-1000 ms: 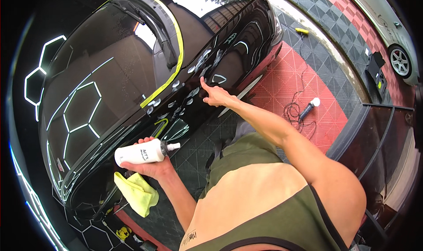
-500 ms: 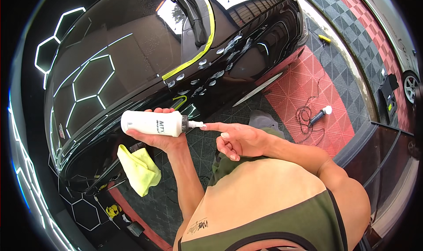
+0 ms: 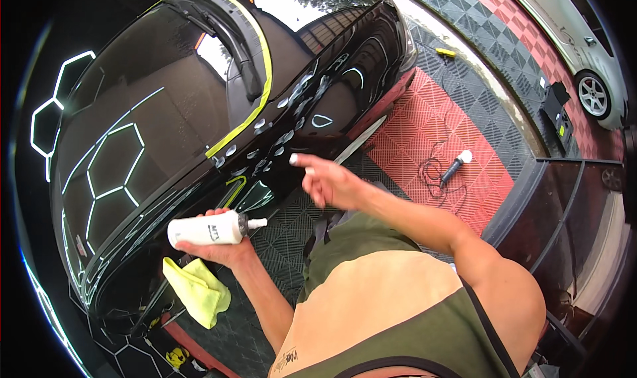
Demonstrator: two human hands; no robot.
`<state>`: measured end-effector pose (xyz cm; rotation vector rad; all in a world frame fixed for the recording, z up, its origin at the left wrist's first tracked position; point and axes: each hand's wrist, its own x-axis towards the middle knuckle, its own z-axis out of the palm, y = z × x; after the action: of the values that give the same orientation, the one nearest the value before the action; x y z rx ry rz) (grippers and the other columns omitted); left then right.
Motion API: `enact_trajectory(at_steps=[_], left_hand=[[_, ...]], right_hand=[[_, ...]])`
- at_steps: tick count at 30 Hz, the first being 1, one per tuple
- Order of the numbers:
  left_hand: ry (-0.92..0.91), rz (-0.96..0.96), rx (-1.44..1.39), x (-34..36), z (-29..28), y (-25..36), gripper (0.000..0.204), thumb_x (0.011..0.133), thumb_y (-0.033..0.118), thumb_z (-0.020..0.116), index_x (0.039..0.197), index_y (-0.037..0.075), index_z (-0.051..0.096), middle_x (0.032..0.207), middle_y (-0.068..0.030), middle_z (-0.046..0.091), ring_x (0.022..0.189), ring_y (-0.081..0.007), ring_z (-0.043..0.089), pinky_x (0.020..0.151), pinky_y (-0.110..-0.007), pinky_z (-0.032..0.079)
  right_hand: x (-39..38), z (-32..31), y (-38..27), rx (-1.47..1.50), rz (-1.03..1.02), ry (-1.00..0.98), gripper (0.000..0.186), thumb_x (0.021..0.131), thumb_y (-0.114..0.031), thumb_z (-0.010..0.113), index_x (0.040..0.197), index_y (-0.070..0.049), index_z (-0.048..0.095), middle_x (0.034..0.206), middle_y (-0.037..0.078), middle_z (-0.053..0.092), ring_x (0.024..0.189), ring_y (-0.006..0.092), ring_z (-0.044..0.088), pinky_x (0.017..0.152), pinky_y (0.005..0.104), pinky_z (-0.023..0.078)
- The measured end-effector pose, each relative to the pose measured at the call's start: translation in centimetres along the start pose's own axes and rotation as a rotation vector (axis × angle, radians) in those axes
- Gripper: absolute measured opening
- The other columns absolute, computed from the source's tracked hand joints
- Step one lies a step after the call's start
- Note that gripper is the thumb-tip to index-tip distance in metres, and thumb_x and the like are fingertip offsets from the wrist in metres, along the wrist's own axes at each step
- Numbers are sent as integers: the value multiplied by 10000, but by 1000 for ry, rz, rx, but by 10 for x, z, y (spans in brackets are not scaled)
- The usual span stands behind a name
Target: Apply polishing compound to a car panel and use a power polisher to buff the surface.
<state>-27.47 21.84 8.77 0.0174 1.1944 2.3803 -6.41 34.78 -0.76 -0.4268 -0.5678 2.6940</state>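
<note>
My left hand [image 3: 229, 248] is wrapped round a white squeeze bottle [image 3: 206, 230], held on its side. Its dark collar and pale nozzle point right. White stuff covers the tip of the stretched index finger on my right hand [image 3: 335, 184]; the other fingers curl loosely and hold nothing. That fingertip is near the side of a black car [image 3: 312, 152], where several pale, finger-sized smears [image 3: 279, 151] mark the glossy panel. Whether the finger touches the panel I cannot tell. A yellow-green cloth [image 3: 199, 295] hangs below my left hand; what holds it up is unclear.
Yellow tape [image 3: 242, 129] edges the car's windshield. A corded dark tool with a white round head [image 3: 454, 167] lies on red floor tiles [image 3: 405, 136]. Farther right are an open black case [image 3: 556, 119] and a silver car [image 3: 564, 39]. A dark glass panel [image 3: 564, 205] stands at right.
My right index finger has left the bottle's nozzle and moved up toward the car's side, with white stuff now on its tip. The bottle stays in my left hand. The whole view has shifted.
</note>
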Motion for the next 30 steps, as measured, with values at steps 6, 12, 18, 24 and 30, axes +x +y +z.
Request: enact_trajectory(at_steps=[6,12,18,24,30], left_hand=[[12,-1,26,-24,-23,-5,733,801,795,571,904,71,625,799,-88,672,731,-240,675,696,-379,583],[100,-11,42,-50,-39,-5,741,778,789,605,904,60,643,822,-96,678,759,-250,669,742,-389,575],[216,-13,7,-67,-46,-5,720,798,789,584,942,84,628,817,-82,679,713,-268,671,691,-412,571],[172,7,-19,-72,-65,12,707,802,782,587,933,88,632,810,-74,681,705,-262,672,701,-410,570],[131,-68,-132,-72,-93,29,715,795,759,620,959,63,632,856,-93,676,770,-263,665,755,-406,566]], right_hand=[[85,-116,-72,-1050,-113,584,870,856,-202,612,1587,-117,150,787,122,689,531,188,605,491,331,511],[93,-129,-50,-1663,0,374,866,836,-219,593,1586,-207,160,912,294,680,907,467,659,861,515,518],[97,-99,2,-1719,42,320,926,840,-220,613,1589,-159,71,860,295,666,837,476,660,790,551,521],[114,-63,60,-1676,54,312,1031,855,-249,632,1572,-104,-94,875,306,670,821,480,668,757,541,539],[121,-29,113,-1670,111,221,982,857,-258,618,1567,-33,-22,941,305,672,897,461,670,824,523,530]])
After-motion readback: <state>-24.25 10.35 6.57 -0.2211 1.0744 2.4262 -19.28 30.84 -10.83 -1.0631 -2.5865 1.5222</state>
